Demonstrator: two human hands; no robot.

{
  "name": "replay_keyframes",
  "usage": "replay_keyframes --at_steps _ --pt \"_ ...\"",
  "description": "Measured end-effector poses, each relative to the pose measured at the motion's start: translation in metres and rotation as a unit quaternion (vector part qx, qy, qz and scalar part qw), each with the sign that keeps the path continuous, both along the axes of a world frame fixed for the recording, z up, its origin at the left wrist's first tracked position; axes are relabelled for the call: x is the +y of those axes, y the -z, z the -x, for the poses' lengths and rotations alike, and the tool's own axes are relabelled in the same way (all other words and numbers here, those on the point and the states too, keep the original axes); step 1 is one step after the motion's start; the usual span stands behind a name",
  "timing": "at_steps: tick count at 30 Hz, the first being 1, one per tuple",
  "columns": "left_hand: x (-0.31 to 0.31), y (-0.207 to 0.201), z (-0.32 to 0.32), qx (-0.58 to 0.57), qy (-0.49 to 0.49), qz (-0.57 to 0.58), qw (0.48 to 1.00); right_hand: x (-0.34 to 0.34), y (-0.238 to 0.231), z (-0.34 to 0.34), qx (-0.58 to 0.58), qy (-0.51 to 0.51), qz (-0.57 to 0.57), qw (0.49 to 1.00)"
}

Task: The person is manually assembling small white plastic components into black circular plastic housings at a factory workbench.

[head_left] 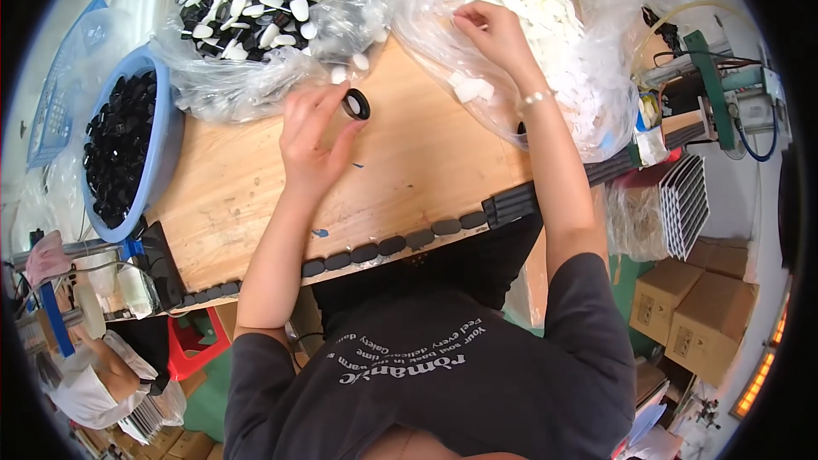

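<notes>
My left hand (311, 136) is over the wooden table, thumb and fingers closed on a small black oval ring-shaped piece (362, 112) with something white showing inside it. Behind that hand, a few white oval pieces (361, 61) lie by the edge of a clear plastic bag (247, 85) of mixed black and white parts. Farther right, my right hand (501, 37) hovers at a second clear bag (434, 43) full of white pieces (545, 8). Its thumb and fingertips are pinched together; whether anything small sits between them cannot be made out.
A blue basin (175, 140) of black parts stands at the table's left edge. Dark oval pads (392, 245) line the front edge. A green metal fixture (711, 89) with cables is at the right. Cardboard boxes (711, 324) and a red stool (196, 349) stand below.
</notes>
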State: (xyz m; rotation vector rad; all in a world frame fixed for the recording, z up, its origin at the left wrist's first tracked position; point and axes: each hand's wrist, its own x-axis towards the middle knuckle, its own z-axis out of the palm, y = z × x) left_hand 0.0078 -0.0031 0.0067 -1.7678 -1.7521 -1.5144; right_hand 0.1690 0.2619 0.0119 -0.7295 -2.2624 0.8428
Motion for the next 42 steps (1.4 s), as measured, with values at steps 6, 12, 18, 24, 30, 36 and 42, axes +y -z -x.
replay_keyframes --at_steps 6,12,18,24,30,36,42 --pt "-0.003 -0.003 0.011 0.004 -0.031 -0.01 0.999 0.045 0.027 0.08 -0.074 0.008 -0.228 0.971" --pt "0.013 0.019 0.022 0.006 -0.001 -0.055 0.998 0.072 0.032 0.074 -0.239 0.027 -0.335 0.911" --pt "0.012 0.03 0.022 -0.001 0.048 -0.064 0.997 0.059 0.0 0.044 -0.301 0.008 -0.312 0.901" --pt "0.02 0.041 0.014 0.024 0.062 -0.085 0.994 -0.075 -0.031 0.019 -0.087 -0.099 -0.025 0.991" --pt "0.03 0.066 0.007 0.034 -0.048 -0.102 0.993 -0.141 -0.001 0.051 0.043 -0.132 0.17 0.976" --pt "0.03 0.072 -0.012 0.086 -0.101 -0.067 0.989 -0.159 -0.011 0.032 0.019 -0.162 0.115 0.98" --pt "0.023 0.077 -0.029 0.086 -0.12 -0.034 0.988 -0.174 -0.024 0.027 0.056 -0.141 0.142 0.978"
